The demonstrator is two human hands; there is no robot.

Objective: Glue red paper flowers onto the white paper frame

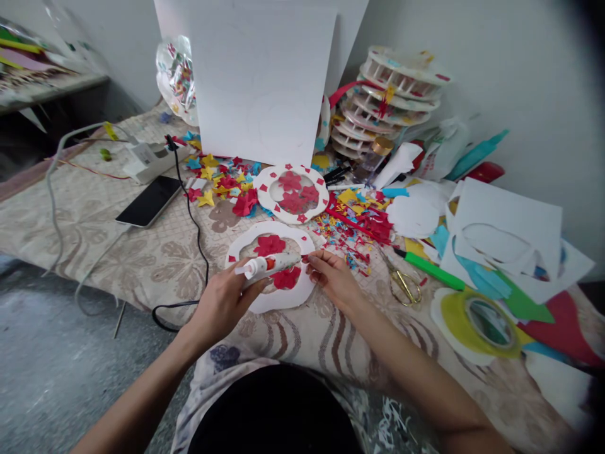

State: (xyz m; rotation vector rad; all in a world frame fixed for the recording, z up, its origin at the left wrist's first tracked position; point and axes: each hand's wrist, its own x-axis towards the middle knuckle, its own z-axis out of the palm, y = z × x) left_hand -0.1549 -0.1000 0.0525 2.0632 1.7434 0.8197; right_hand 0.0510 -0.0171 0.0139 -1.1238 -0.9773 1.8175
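My left hand (224, 291) is closed around a white glue gun (276, 261) with a red-orange mark. Its nozzle points right, towards my right hand (333, 274). The fingers of that hand pinch a small red paper piece (306, 258) close to the nozzle. Under both hands lies a white scalloped paper frame (297, 296) with red paper flowers (286, 277) in its opening and a few small red pieces on its rim. Just behind it rests a similar finished-looking frame (267, 205), dotted with red around its edge.
Scattered paper stars and scraps (222, 180) lie behind the frames. Gold scissors (405, 287), a green cutter (435, 271) and a yellow tape roll (489, 325) lie right. A phone (150, 200), power strip (151, 161) and black cord (193, 221) lie left. A tiered stack (382, 107) stands behind.
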